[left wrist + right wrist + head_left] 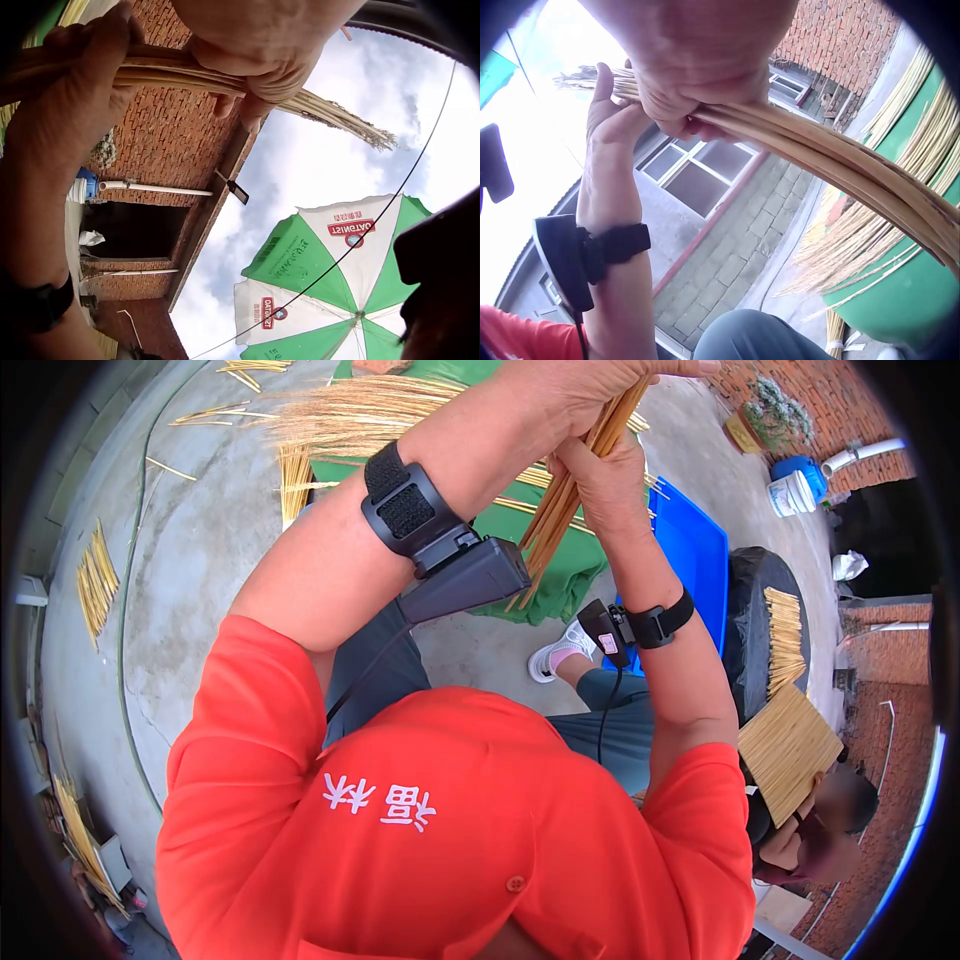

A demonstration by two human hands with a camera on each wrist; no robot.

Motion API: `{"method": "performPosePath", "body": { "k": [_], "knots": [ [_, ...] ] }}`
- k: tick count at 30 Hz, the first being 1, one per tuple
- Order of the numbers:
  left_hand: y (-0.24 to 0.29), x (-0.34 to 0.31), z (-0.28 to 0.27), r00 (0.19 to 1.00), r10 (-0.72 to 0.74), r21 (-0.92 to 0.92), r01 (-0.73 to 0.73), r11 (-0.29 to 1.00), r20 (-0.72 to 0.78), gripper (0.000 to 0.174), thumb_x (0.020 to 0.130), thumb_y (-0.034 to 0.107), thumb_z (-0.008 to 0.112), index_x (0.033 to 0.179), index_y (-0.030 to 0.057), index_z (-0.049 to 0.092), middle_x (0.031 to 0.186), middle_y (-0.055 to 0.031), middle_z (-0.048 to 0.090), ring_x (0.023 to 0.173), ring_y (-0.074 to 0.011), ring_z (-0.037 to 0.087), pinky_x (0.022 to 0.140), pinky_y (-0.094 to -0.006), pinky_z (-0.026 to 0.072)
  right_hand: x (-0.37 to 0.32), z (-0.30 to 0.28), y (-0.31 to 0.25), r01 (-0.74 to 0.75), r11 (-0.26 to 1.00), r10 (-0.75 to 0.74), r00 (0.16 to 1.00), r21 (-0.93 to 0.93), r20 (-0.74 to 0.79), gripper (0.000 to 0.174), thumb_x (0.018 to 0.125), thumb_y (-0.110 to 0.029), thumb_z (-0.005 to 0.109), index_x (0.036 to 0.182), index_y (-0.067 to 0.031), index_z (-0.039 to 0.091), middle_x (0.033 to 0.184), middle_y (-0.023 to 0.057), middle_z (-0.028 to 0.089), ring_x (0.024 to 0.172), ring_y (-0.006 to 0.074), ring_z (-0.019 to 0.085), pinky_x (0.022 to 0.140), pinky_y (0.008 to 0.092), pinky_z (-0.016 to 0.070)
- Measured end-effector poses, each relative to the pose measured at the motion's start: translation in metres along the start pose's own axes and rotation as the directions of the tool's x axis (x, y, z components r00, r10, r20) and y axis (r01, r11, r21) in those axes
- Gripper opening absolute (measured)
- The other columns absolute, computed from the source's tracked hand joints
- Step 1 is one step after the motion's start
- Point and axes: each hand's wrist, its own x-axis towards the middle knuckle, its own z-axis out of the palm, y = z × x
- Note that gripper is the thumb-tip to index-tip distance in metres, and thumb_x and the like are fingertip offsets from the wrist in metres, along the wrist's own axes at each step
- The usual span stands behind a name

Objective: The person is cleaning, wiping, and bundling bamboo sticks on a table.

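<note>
Both hands hold one bundle of long tan stalks (560,525), raised in front of the chest. My right hand (615,480) grips it around the middle, thumb across the stalks. Further up, my left hand (600,395) wraps over the bundle; in the left wrist view fingers of this left hand (262,52) curl down past it. Thin, frayed tips (367,131) stick out beyond that hand against the sky. In the right wrist view the thick, smooth butt ends (900,195) run off to the lower right from my right hand (705,67).
A green cloth (520,550) lies ahead under a pile of feathery stalks (350,415). A blue tray (700,555) stands to the right, beside a dark round surface with cut stalks (785,635). More stalks (97,585) lie on the left floor. Another person holds a woven panel (790,750).
</note>
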Motion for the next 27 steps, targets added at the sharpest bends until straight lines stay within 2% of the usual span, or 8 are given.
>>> {"method": "performPosePath", "body": {
  "k": [3, 5, 8, 9, 18, 22, 24, 27],
  "knots": [
    [0.000, 0.023, 0.006, 0.989, 0.101, -0.059, -0.095, 0.994, 0.112, 0.041, 0.073, 0.006, 0.067, 0.106, -0.0010, 0.044, 0.085, -0.0045, 0.050, 0.076, -0.0113, 0.050, 0.067, -0.0226, 0.0438, 0.021, -0.014, -0.013, 0.105, 0.988, -0.107, 0.994, 0.111, 0.020, 0.006, 0.073, -0.001, 0.057, 0.079, -0.0036, 0.056, 0.062, 0.0028, 0.056, 0.057, 0.0102, 0.054, 0.053, 0.0237, 0.0444],
    [-0.008, 0.031, 0.006, 0.979, 0.147, -0.061, -0.140, 0.988, 0.140, 0.045, 0.072, 0.004, 0.067, 0.110, -0.0019, 0.043, 0.090, -0.0050, 0.050, 0.078, -0.0116, 0.050, 0.068, -0.0230, 0.0443, 0.027, -0.018, -0.015, 0.075, 0.995, -0.073, 0.997, 0.068, -0.027, 0.036, 0.079, -0.023, 0.066, 0.105, -0.0026, 0.053, 0.083, 0.0037, 0.059, 0.071, 0.0104, 0.055, 0.060, 0.0218, 0.0452],
    [-0.029, 0.030, 0.001, 0.971, 0.214, 0.028, -0.218, 0.975, 0.108, 0.045, 0.073, 0.004, 0.066, 0.111, -0.0021, 0.044, 0.091, -0.0045, 0.051, 0.080, -0.0117, 0.050, 0.069, -0.0237, 0.0445, 0.029, -0.009, -0.013, 0.181, 0.974, -0.169, 0.981, 0.139, -0.096, 0.026, 0.078, -0.019, 0.066, 0.094, -0.0021, 0.056, 0.077, 0.0009, 0.058, 0.067, 0.0090, 0.054, 0.057, 0.0217, 0.0438],
    [-0.036, 0.026, -0.003, 0.972, 0.208, 0.027, -0.212, 0.977, 0.110, 0.045, 0.073, 0.004, 0.066, 0.111, -0.0021, 0.044, 0.091, -0.0045, 0.051, 0.080, -0.0117, 0.050, 0.069, -0.0237, 0.0445, 0.044, -0.024, 0.019, 0.107, 0.982, -0.101, 0.994, 0.158, -0.042, 0.016, 0.073, -0.004, 0.060, 0.089, -0.0023, 0.056, 0.072, 0.0032, 0.058, 0.066, 0.0112, 0.056, 0.061, 0.0255, 0.0471],
    [-0.099, -0.011, -0.032, 0.994, -0.105, 0.186, 0.099, 0.977, 0.021, 0.044, 0.076, 0.006, 0.064, 0.114, 0.0028, 0.042, 0.095, -0.0032, 0.051, 0.077, -0.0096, 0.051, 0.067, -0.0230, 0.0450, 0.025, -0.009, 0.073, 0.112, 0.994, -0.113, 0.989, -0.021, -0.090, 0.031, 0.074, -0.008, 0.065, 0.102, -0.0009, 0.054, 0.091, 0.0041, 0.059, 0.085, 0.0124, 0.057, 0.073, 0.0252, 0.0461],
    [-0.086, -0.009, -0.029, 0.995, 0.029, 0.318, -0.058, 0.946, 0.094, 0.066, 0.075, 0.012, 0.066, 0.128, -0.0010, 0.029, 0.115, -0.0110, 0.049, 0.105, -0.0168, 0.047, 0.090, -0.0327, 0.0397, 0.026, -0.012, 0.058, 0.317, 0.943, -0.330, 0.929, -0.099, -0.169, 0.024, 0.076, -0.007, 0.063, 0.098, -0.0009, 0.056, 0.085, 0.0041, 0.060, 0.080, 0.0114, 0.057, 0.070, 0.0254, 0.0466],
    [-0.059, -0.002, -0.023, 0.994, 0.029, 0.178, -0.048, 0.983, 0.109, 0.080, 0.074, 0.015, 0.069, 0.134, -0.0036, 0.020, 0.126, -0.0186, 0.039, 0.119, -0.0225, 0.037, 0.098, -0.0364, 0.0329, 0.031, -0.020, 0.040, 0.138, 0.990, -0.138, 0.986, -0.005, -0.099, 0.017, 0.075, -0.009, 0.064, 0.090, -0.0017, 0.059, 0.075, 0.0020, 0.060, 0.073, 0.0099, 0.058, 0.066, 0.0245, 0.0472],
    [-0.037, 0.005, -0.022, 0.980, 0.156, -0.054, -0.150, 0.987, 0.124, 0.093, 0.069, 0.021, 0.075, 0.136, -0.0031, 0.016, 0.130, -0.0262, 0.030, 0.126, -0.0316, 0.028, 0.103, -0.0383, 0.0258, 0.049, -0.023, 0.024, 0.224, 0.968, -0.220, 0.974, 0.109, -0.050, 0.017, 0.076, -0.014, 0.066, 0.086, -0.0022, 0.060, 0.072, 0.0005, 0.058, 0.068, 0.0087, 0.056, 0.060, 0.0224, 0.0455]
  ]
}}
